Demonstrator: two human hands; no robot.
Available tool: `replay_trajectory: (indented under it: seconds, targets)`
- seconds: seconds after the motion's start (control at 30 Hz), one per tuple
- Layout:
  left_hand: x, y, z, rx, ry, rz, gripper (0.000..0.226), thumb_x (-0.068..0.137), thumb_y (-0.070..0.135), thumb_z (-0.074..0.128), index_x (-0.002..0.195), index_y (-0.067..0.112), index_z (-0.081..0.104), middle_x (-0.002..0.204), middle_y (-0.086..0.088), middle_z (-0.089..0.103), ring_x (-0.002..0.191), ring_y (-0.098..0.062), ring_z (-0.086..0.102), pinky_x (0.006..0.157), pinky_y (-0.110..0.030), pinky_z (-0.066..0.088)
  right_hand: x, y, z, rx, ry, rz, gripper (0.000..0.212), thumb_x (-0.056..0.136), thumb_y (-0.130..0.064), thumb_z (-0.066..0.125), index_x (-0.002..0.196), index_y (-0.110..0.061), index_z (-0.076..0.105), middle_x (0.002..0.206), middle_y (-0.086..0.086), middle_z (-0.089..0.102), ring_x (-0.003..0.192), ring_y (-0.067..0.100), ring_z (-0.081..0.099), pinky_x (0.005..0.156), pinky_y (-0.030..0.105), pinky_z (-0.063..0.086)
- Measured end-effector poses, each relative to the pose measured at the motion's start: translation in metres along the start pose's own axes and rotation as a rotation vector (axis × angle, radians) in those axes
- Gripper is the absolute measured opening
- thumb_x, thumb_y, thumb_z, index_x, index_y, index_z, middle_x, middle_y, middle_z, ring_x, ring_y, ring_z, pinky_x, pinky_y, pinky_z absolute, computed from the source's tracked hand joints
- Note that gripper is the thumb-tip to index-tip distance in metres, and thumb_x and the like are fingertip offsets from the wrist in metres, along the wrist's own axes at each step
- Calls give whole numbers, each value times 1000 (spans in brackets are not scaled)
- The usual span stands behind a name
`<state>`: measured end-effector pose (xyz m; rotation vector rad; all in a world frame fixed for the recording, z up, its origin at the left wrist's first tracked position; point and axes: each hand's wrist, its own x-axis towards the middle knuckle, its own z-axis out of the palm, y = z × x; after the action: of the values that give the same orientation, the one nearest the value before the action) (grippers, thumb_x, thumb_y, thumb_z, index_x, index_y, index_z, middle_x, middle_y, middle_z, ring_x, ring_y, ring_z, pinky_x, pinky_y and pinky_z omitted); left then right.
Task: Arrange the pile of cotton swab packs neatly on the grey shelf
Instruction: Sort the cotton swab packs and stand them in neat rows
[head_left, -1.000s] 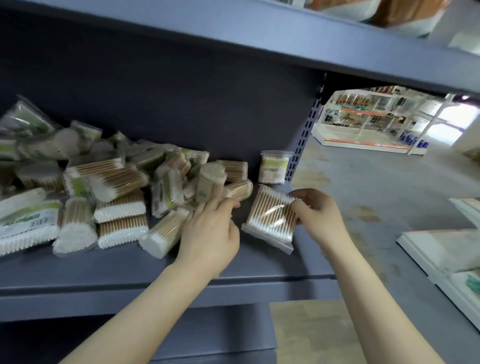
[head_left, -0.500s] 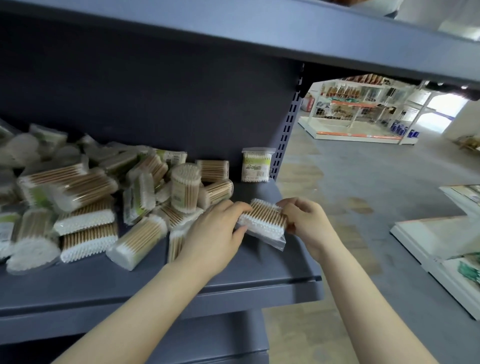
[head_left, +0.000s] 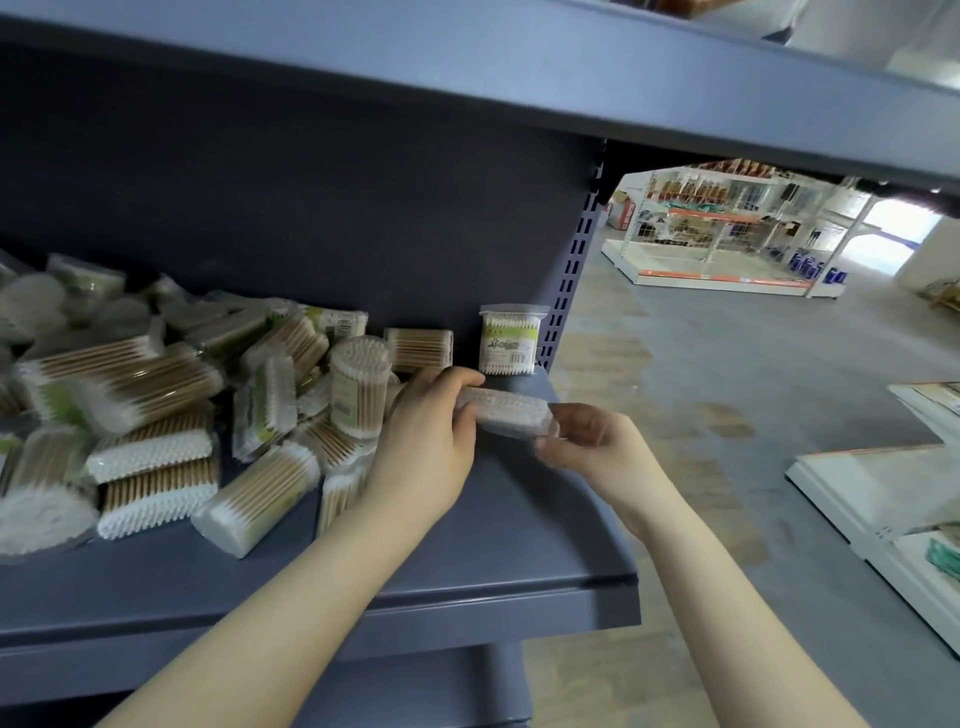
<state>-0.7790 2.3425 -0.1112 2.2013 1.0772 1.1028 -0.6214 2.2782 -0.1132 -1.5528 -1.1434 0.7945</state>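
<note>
Beyond the perforated upright (head_left: 571, 270) lies a grey concrete floor (head_left: 727, 374) with lighter worn patches. Far behind stands a white display rack (head_left: 727, 228) with an orange strip along its base. A bright doorway (head_left: 893, 234) gives daylight at the far right. White low shelving units (head_left: 883, 499) stand near the right edge.

Two bare forearms show, with no sleeve on either as far up as the lower edge of the view. The left hand (head_left: 423, 441) and the right hand (head_left: 602, 449) wear no glove, ring, watch or band. The fingers (head_left: 452, 376) are slim, and the nails are too blurred to tell. No other part of the person shows.
</note>
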Motion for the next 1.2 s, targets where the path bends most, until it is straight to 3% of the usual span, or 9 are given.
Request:
replay_trajectory:
  seconds: [0.17, 0.23, 0.33, 0.5, 0.63, 0.77, 1.0, 1.2]
  targets:
    - [6, 1, 1, -22, 9, 7, 30, 88, 3, 51, 116, 10, 59, 111, -7, 61, 102, -23, 56, 87, -37, 46, 2, 3, -1, -214, -12, -67, 16, 85, -8, 62, 82, -22, 69, 71, -11, 62, 56, -3, 48, 60, 9, 38]
    - [7, 0, 1, -18, 0, 5, 30, 89, 3, 51, 116, 11, 58, 112, -6, 61, 102, -22, 55, 87, -35, 45, 4, 6, -2, -295, 7, -78, 9, 85, -11, 62, 86, -6, 70, 71, -2, 55, 60, 4, 44, 59, 13, 34]
    - [8, -3, 1, -10, -33, -5, 31, 89, 4, 51, 118, 12, 57, 115, -5, 61, 105, -21, 55, 89, -36, 45, 7, 8, -1, -322, -11, -92, 22, 87, -15, 60, 90, 6, 64, 80, 24, 58, 67, 22, 48, 65, 25, 33]
    - [15, -10, -1, 19, -71, -30, 32, 88, 5, 53, 119, 13, 57, 118, -3, 61, 108, -21, 55, 91, -37, 45, 12, 11, 1, -321, -11, -106, 19, 87, -18, 59, 89, 1, 63, 80, 25, 60, 67, 15, 45, 66, 35, 42]
    - [20, -12, -1, 46, -70, -30, 31, 89, 6, 53, 119, 13, 57, 118, -4, 61, 105, -22, 57, 89, -35, 44, 14, 11, 1, -307, 0, -101, 20, 85, -24, 59, 95, -7, 66, 72, 5, 60, 68, 14, 51, 75, 41, 49]
    - [23, -12, 2, 68, -73, -50, 32, 91, 7, 49, 122, 13, 55, 122, -5, 58, 107, -22, 55, 89, -29, 41, 14, 12, 2, -287, 6, -89, 15, 88, -14, 57, 100, -16, 65, 72, 5, 63, 67, 19, 59, 79, 44, 51]
    - [24, -11, 4, 96, -95, -61, 34, 94, 9, 46, 126, 14, 52, 128, -2, 54, 114, -18, 51, 90, -23, 37, 12, 9, 1, -267, 0, -81, 17, 88, -13, 56, 94, -29, 60, 71, 5, 64, 68, 20, 61, 80, 44, 52]
    - [27, -7, 6, 108, -97, -75, 36, 93, 9, 48, 128, 13, 52, 131, -3, 51, 113, -19, 52, 93, -24, 37, 19, 17, -3, -323, 11, -79, 19, 87, -14, 58, 104, -18, 64, 76, 3, 65, 67, 16, 59, 72, 34, 49]
